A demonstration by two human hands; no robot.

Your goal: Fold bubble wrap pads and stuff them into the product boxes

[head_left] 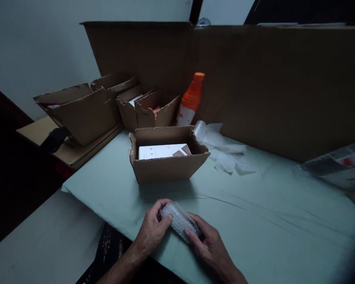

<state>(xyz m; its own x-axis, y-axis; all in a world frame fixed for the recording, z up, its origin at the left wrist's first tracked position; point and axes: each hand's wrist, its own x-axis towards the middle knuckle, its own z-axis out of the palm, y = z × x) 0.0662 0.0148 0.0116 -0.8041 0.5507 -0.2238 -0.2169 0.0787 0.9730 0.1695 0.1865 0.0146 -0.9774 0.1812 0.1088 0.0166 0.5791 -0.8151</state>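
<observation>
Both my hands hold a small item wrapped in bubble wrap (179,220) at the near edge of the table. My left hand (152,230) curls its fingers round the left end of the bundle. My right hand (205,240) grips the right end from below and behind. What is inside the wrap is hidden. Just beyond the hands stands an open cardboard box (165,167) with a white carton (162,151) lying in it.
A pale green cloth (254,213) covers the table. Loose bubble wrap (221,148) lies right of the box. An orange bottle (191,99) stands against a tall cardboard sheet (269,86). Several open cardboard boxes (85,110) sit at the back left. A plastic packet (340,163) lies far right.
</observation>
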